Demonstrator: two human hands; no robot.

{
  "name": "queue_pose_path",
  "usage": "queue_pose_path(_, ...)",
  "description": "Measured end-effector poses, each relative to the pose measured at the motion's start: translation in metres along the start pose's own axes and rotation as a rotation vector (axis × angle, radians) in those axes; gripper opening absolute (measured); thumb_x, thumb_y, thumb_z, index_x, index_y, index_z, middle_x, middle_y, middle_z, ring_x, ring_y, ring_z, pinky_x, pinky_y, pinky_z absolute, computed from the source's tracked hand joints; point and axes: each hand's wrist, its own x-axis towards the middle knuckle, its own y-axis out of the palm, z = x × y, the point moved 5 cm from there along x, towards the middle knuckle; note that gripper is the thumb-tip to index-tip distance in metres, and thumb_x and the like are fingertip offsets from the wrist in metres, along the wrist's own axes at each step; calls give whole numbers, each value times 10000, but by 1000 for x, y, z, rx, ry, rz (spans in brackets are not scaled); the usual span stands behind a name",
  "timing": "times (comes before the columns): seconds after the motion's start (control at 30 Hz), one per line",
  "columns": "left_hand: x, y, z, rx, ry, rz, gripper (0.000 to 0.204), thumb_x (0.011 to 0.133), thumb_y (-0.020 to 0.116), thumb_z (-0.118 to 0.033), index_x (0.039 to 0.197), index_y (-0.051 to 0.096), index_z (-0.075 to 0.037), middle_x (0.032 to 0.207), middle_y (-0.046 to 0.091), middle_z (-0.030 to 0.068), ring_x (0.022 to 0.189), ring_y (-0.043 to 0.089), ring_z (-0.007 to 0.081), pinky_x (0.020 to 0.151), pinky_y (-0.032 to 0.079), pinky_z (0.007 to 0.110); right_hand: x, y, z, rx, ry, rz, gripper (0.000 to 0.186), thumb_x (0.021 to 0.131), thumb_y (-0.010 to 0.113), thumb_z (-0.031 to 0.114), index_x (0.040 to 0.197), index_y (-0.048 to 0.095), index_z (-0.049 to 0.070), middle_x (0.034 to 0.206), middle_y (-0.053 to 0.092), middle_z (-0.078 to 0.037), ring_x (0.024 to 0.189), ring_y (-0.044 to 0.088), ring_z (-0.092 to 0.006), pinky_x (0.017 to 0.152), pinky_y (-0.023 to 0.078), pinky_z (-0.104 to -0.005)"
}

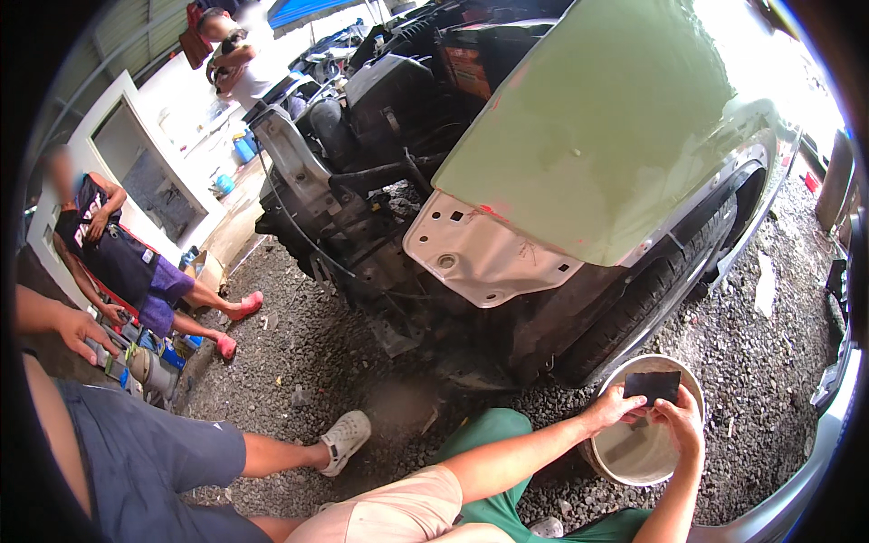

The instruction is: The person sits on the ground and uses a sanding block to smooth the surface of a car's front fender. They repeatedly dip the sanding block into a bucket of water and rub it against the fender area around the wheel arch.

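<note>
Both of my hands reach out over a round, pale bucket that stands on the gravel with cloudy, greyish contents. Between them they hold a small black sheet of sandpaper, raised above the rim. My left hand pinches its lower left part. At its lower right edge, my right hand has thumb and fingers closed on it. Just beyond the bucket is the car's front wheel, under a fender with a pale green surface and a bare metal front end.
The stripped car front shows exposed engine parts. Close on my left, a person in dark shorts has a shoe out on the gravel. Another person sits farther left; one more stands behind. A curved, light panel borders the right.
</note>
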Motion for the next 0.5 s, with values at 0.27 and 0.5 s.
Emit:
queue_pose_path(0.27,8,-10,-22,142,95,160,520,957,696,-169,1400,490,10,1215,655,118,1120,620,174,992,500,341,-8,-14,-9,-292,122,122,176,830,701,-15,994,645,11,747,657,-37,580,598,-114,539,505,-267)
queue_pose_path(0.5,17,-13,4,154,292,59,129,952,635,-43,1051,666,33,955,702,44,894,616,87,816,512,283,-7,1,-8,-293,85,7,77,899,671,76,905,607,34,724,636,-46,584,628,-128,540,526,-272)
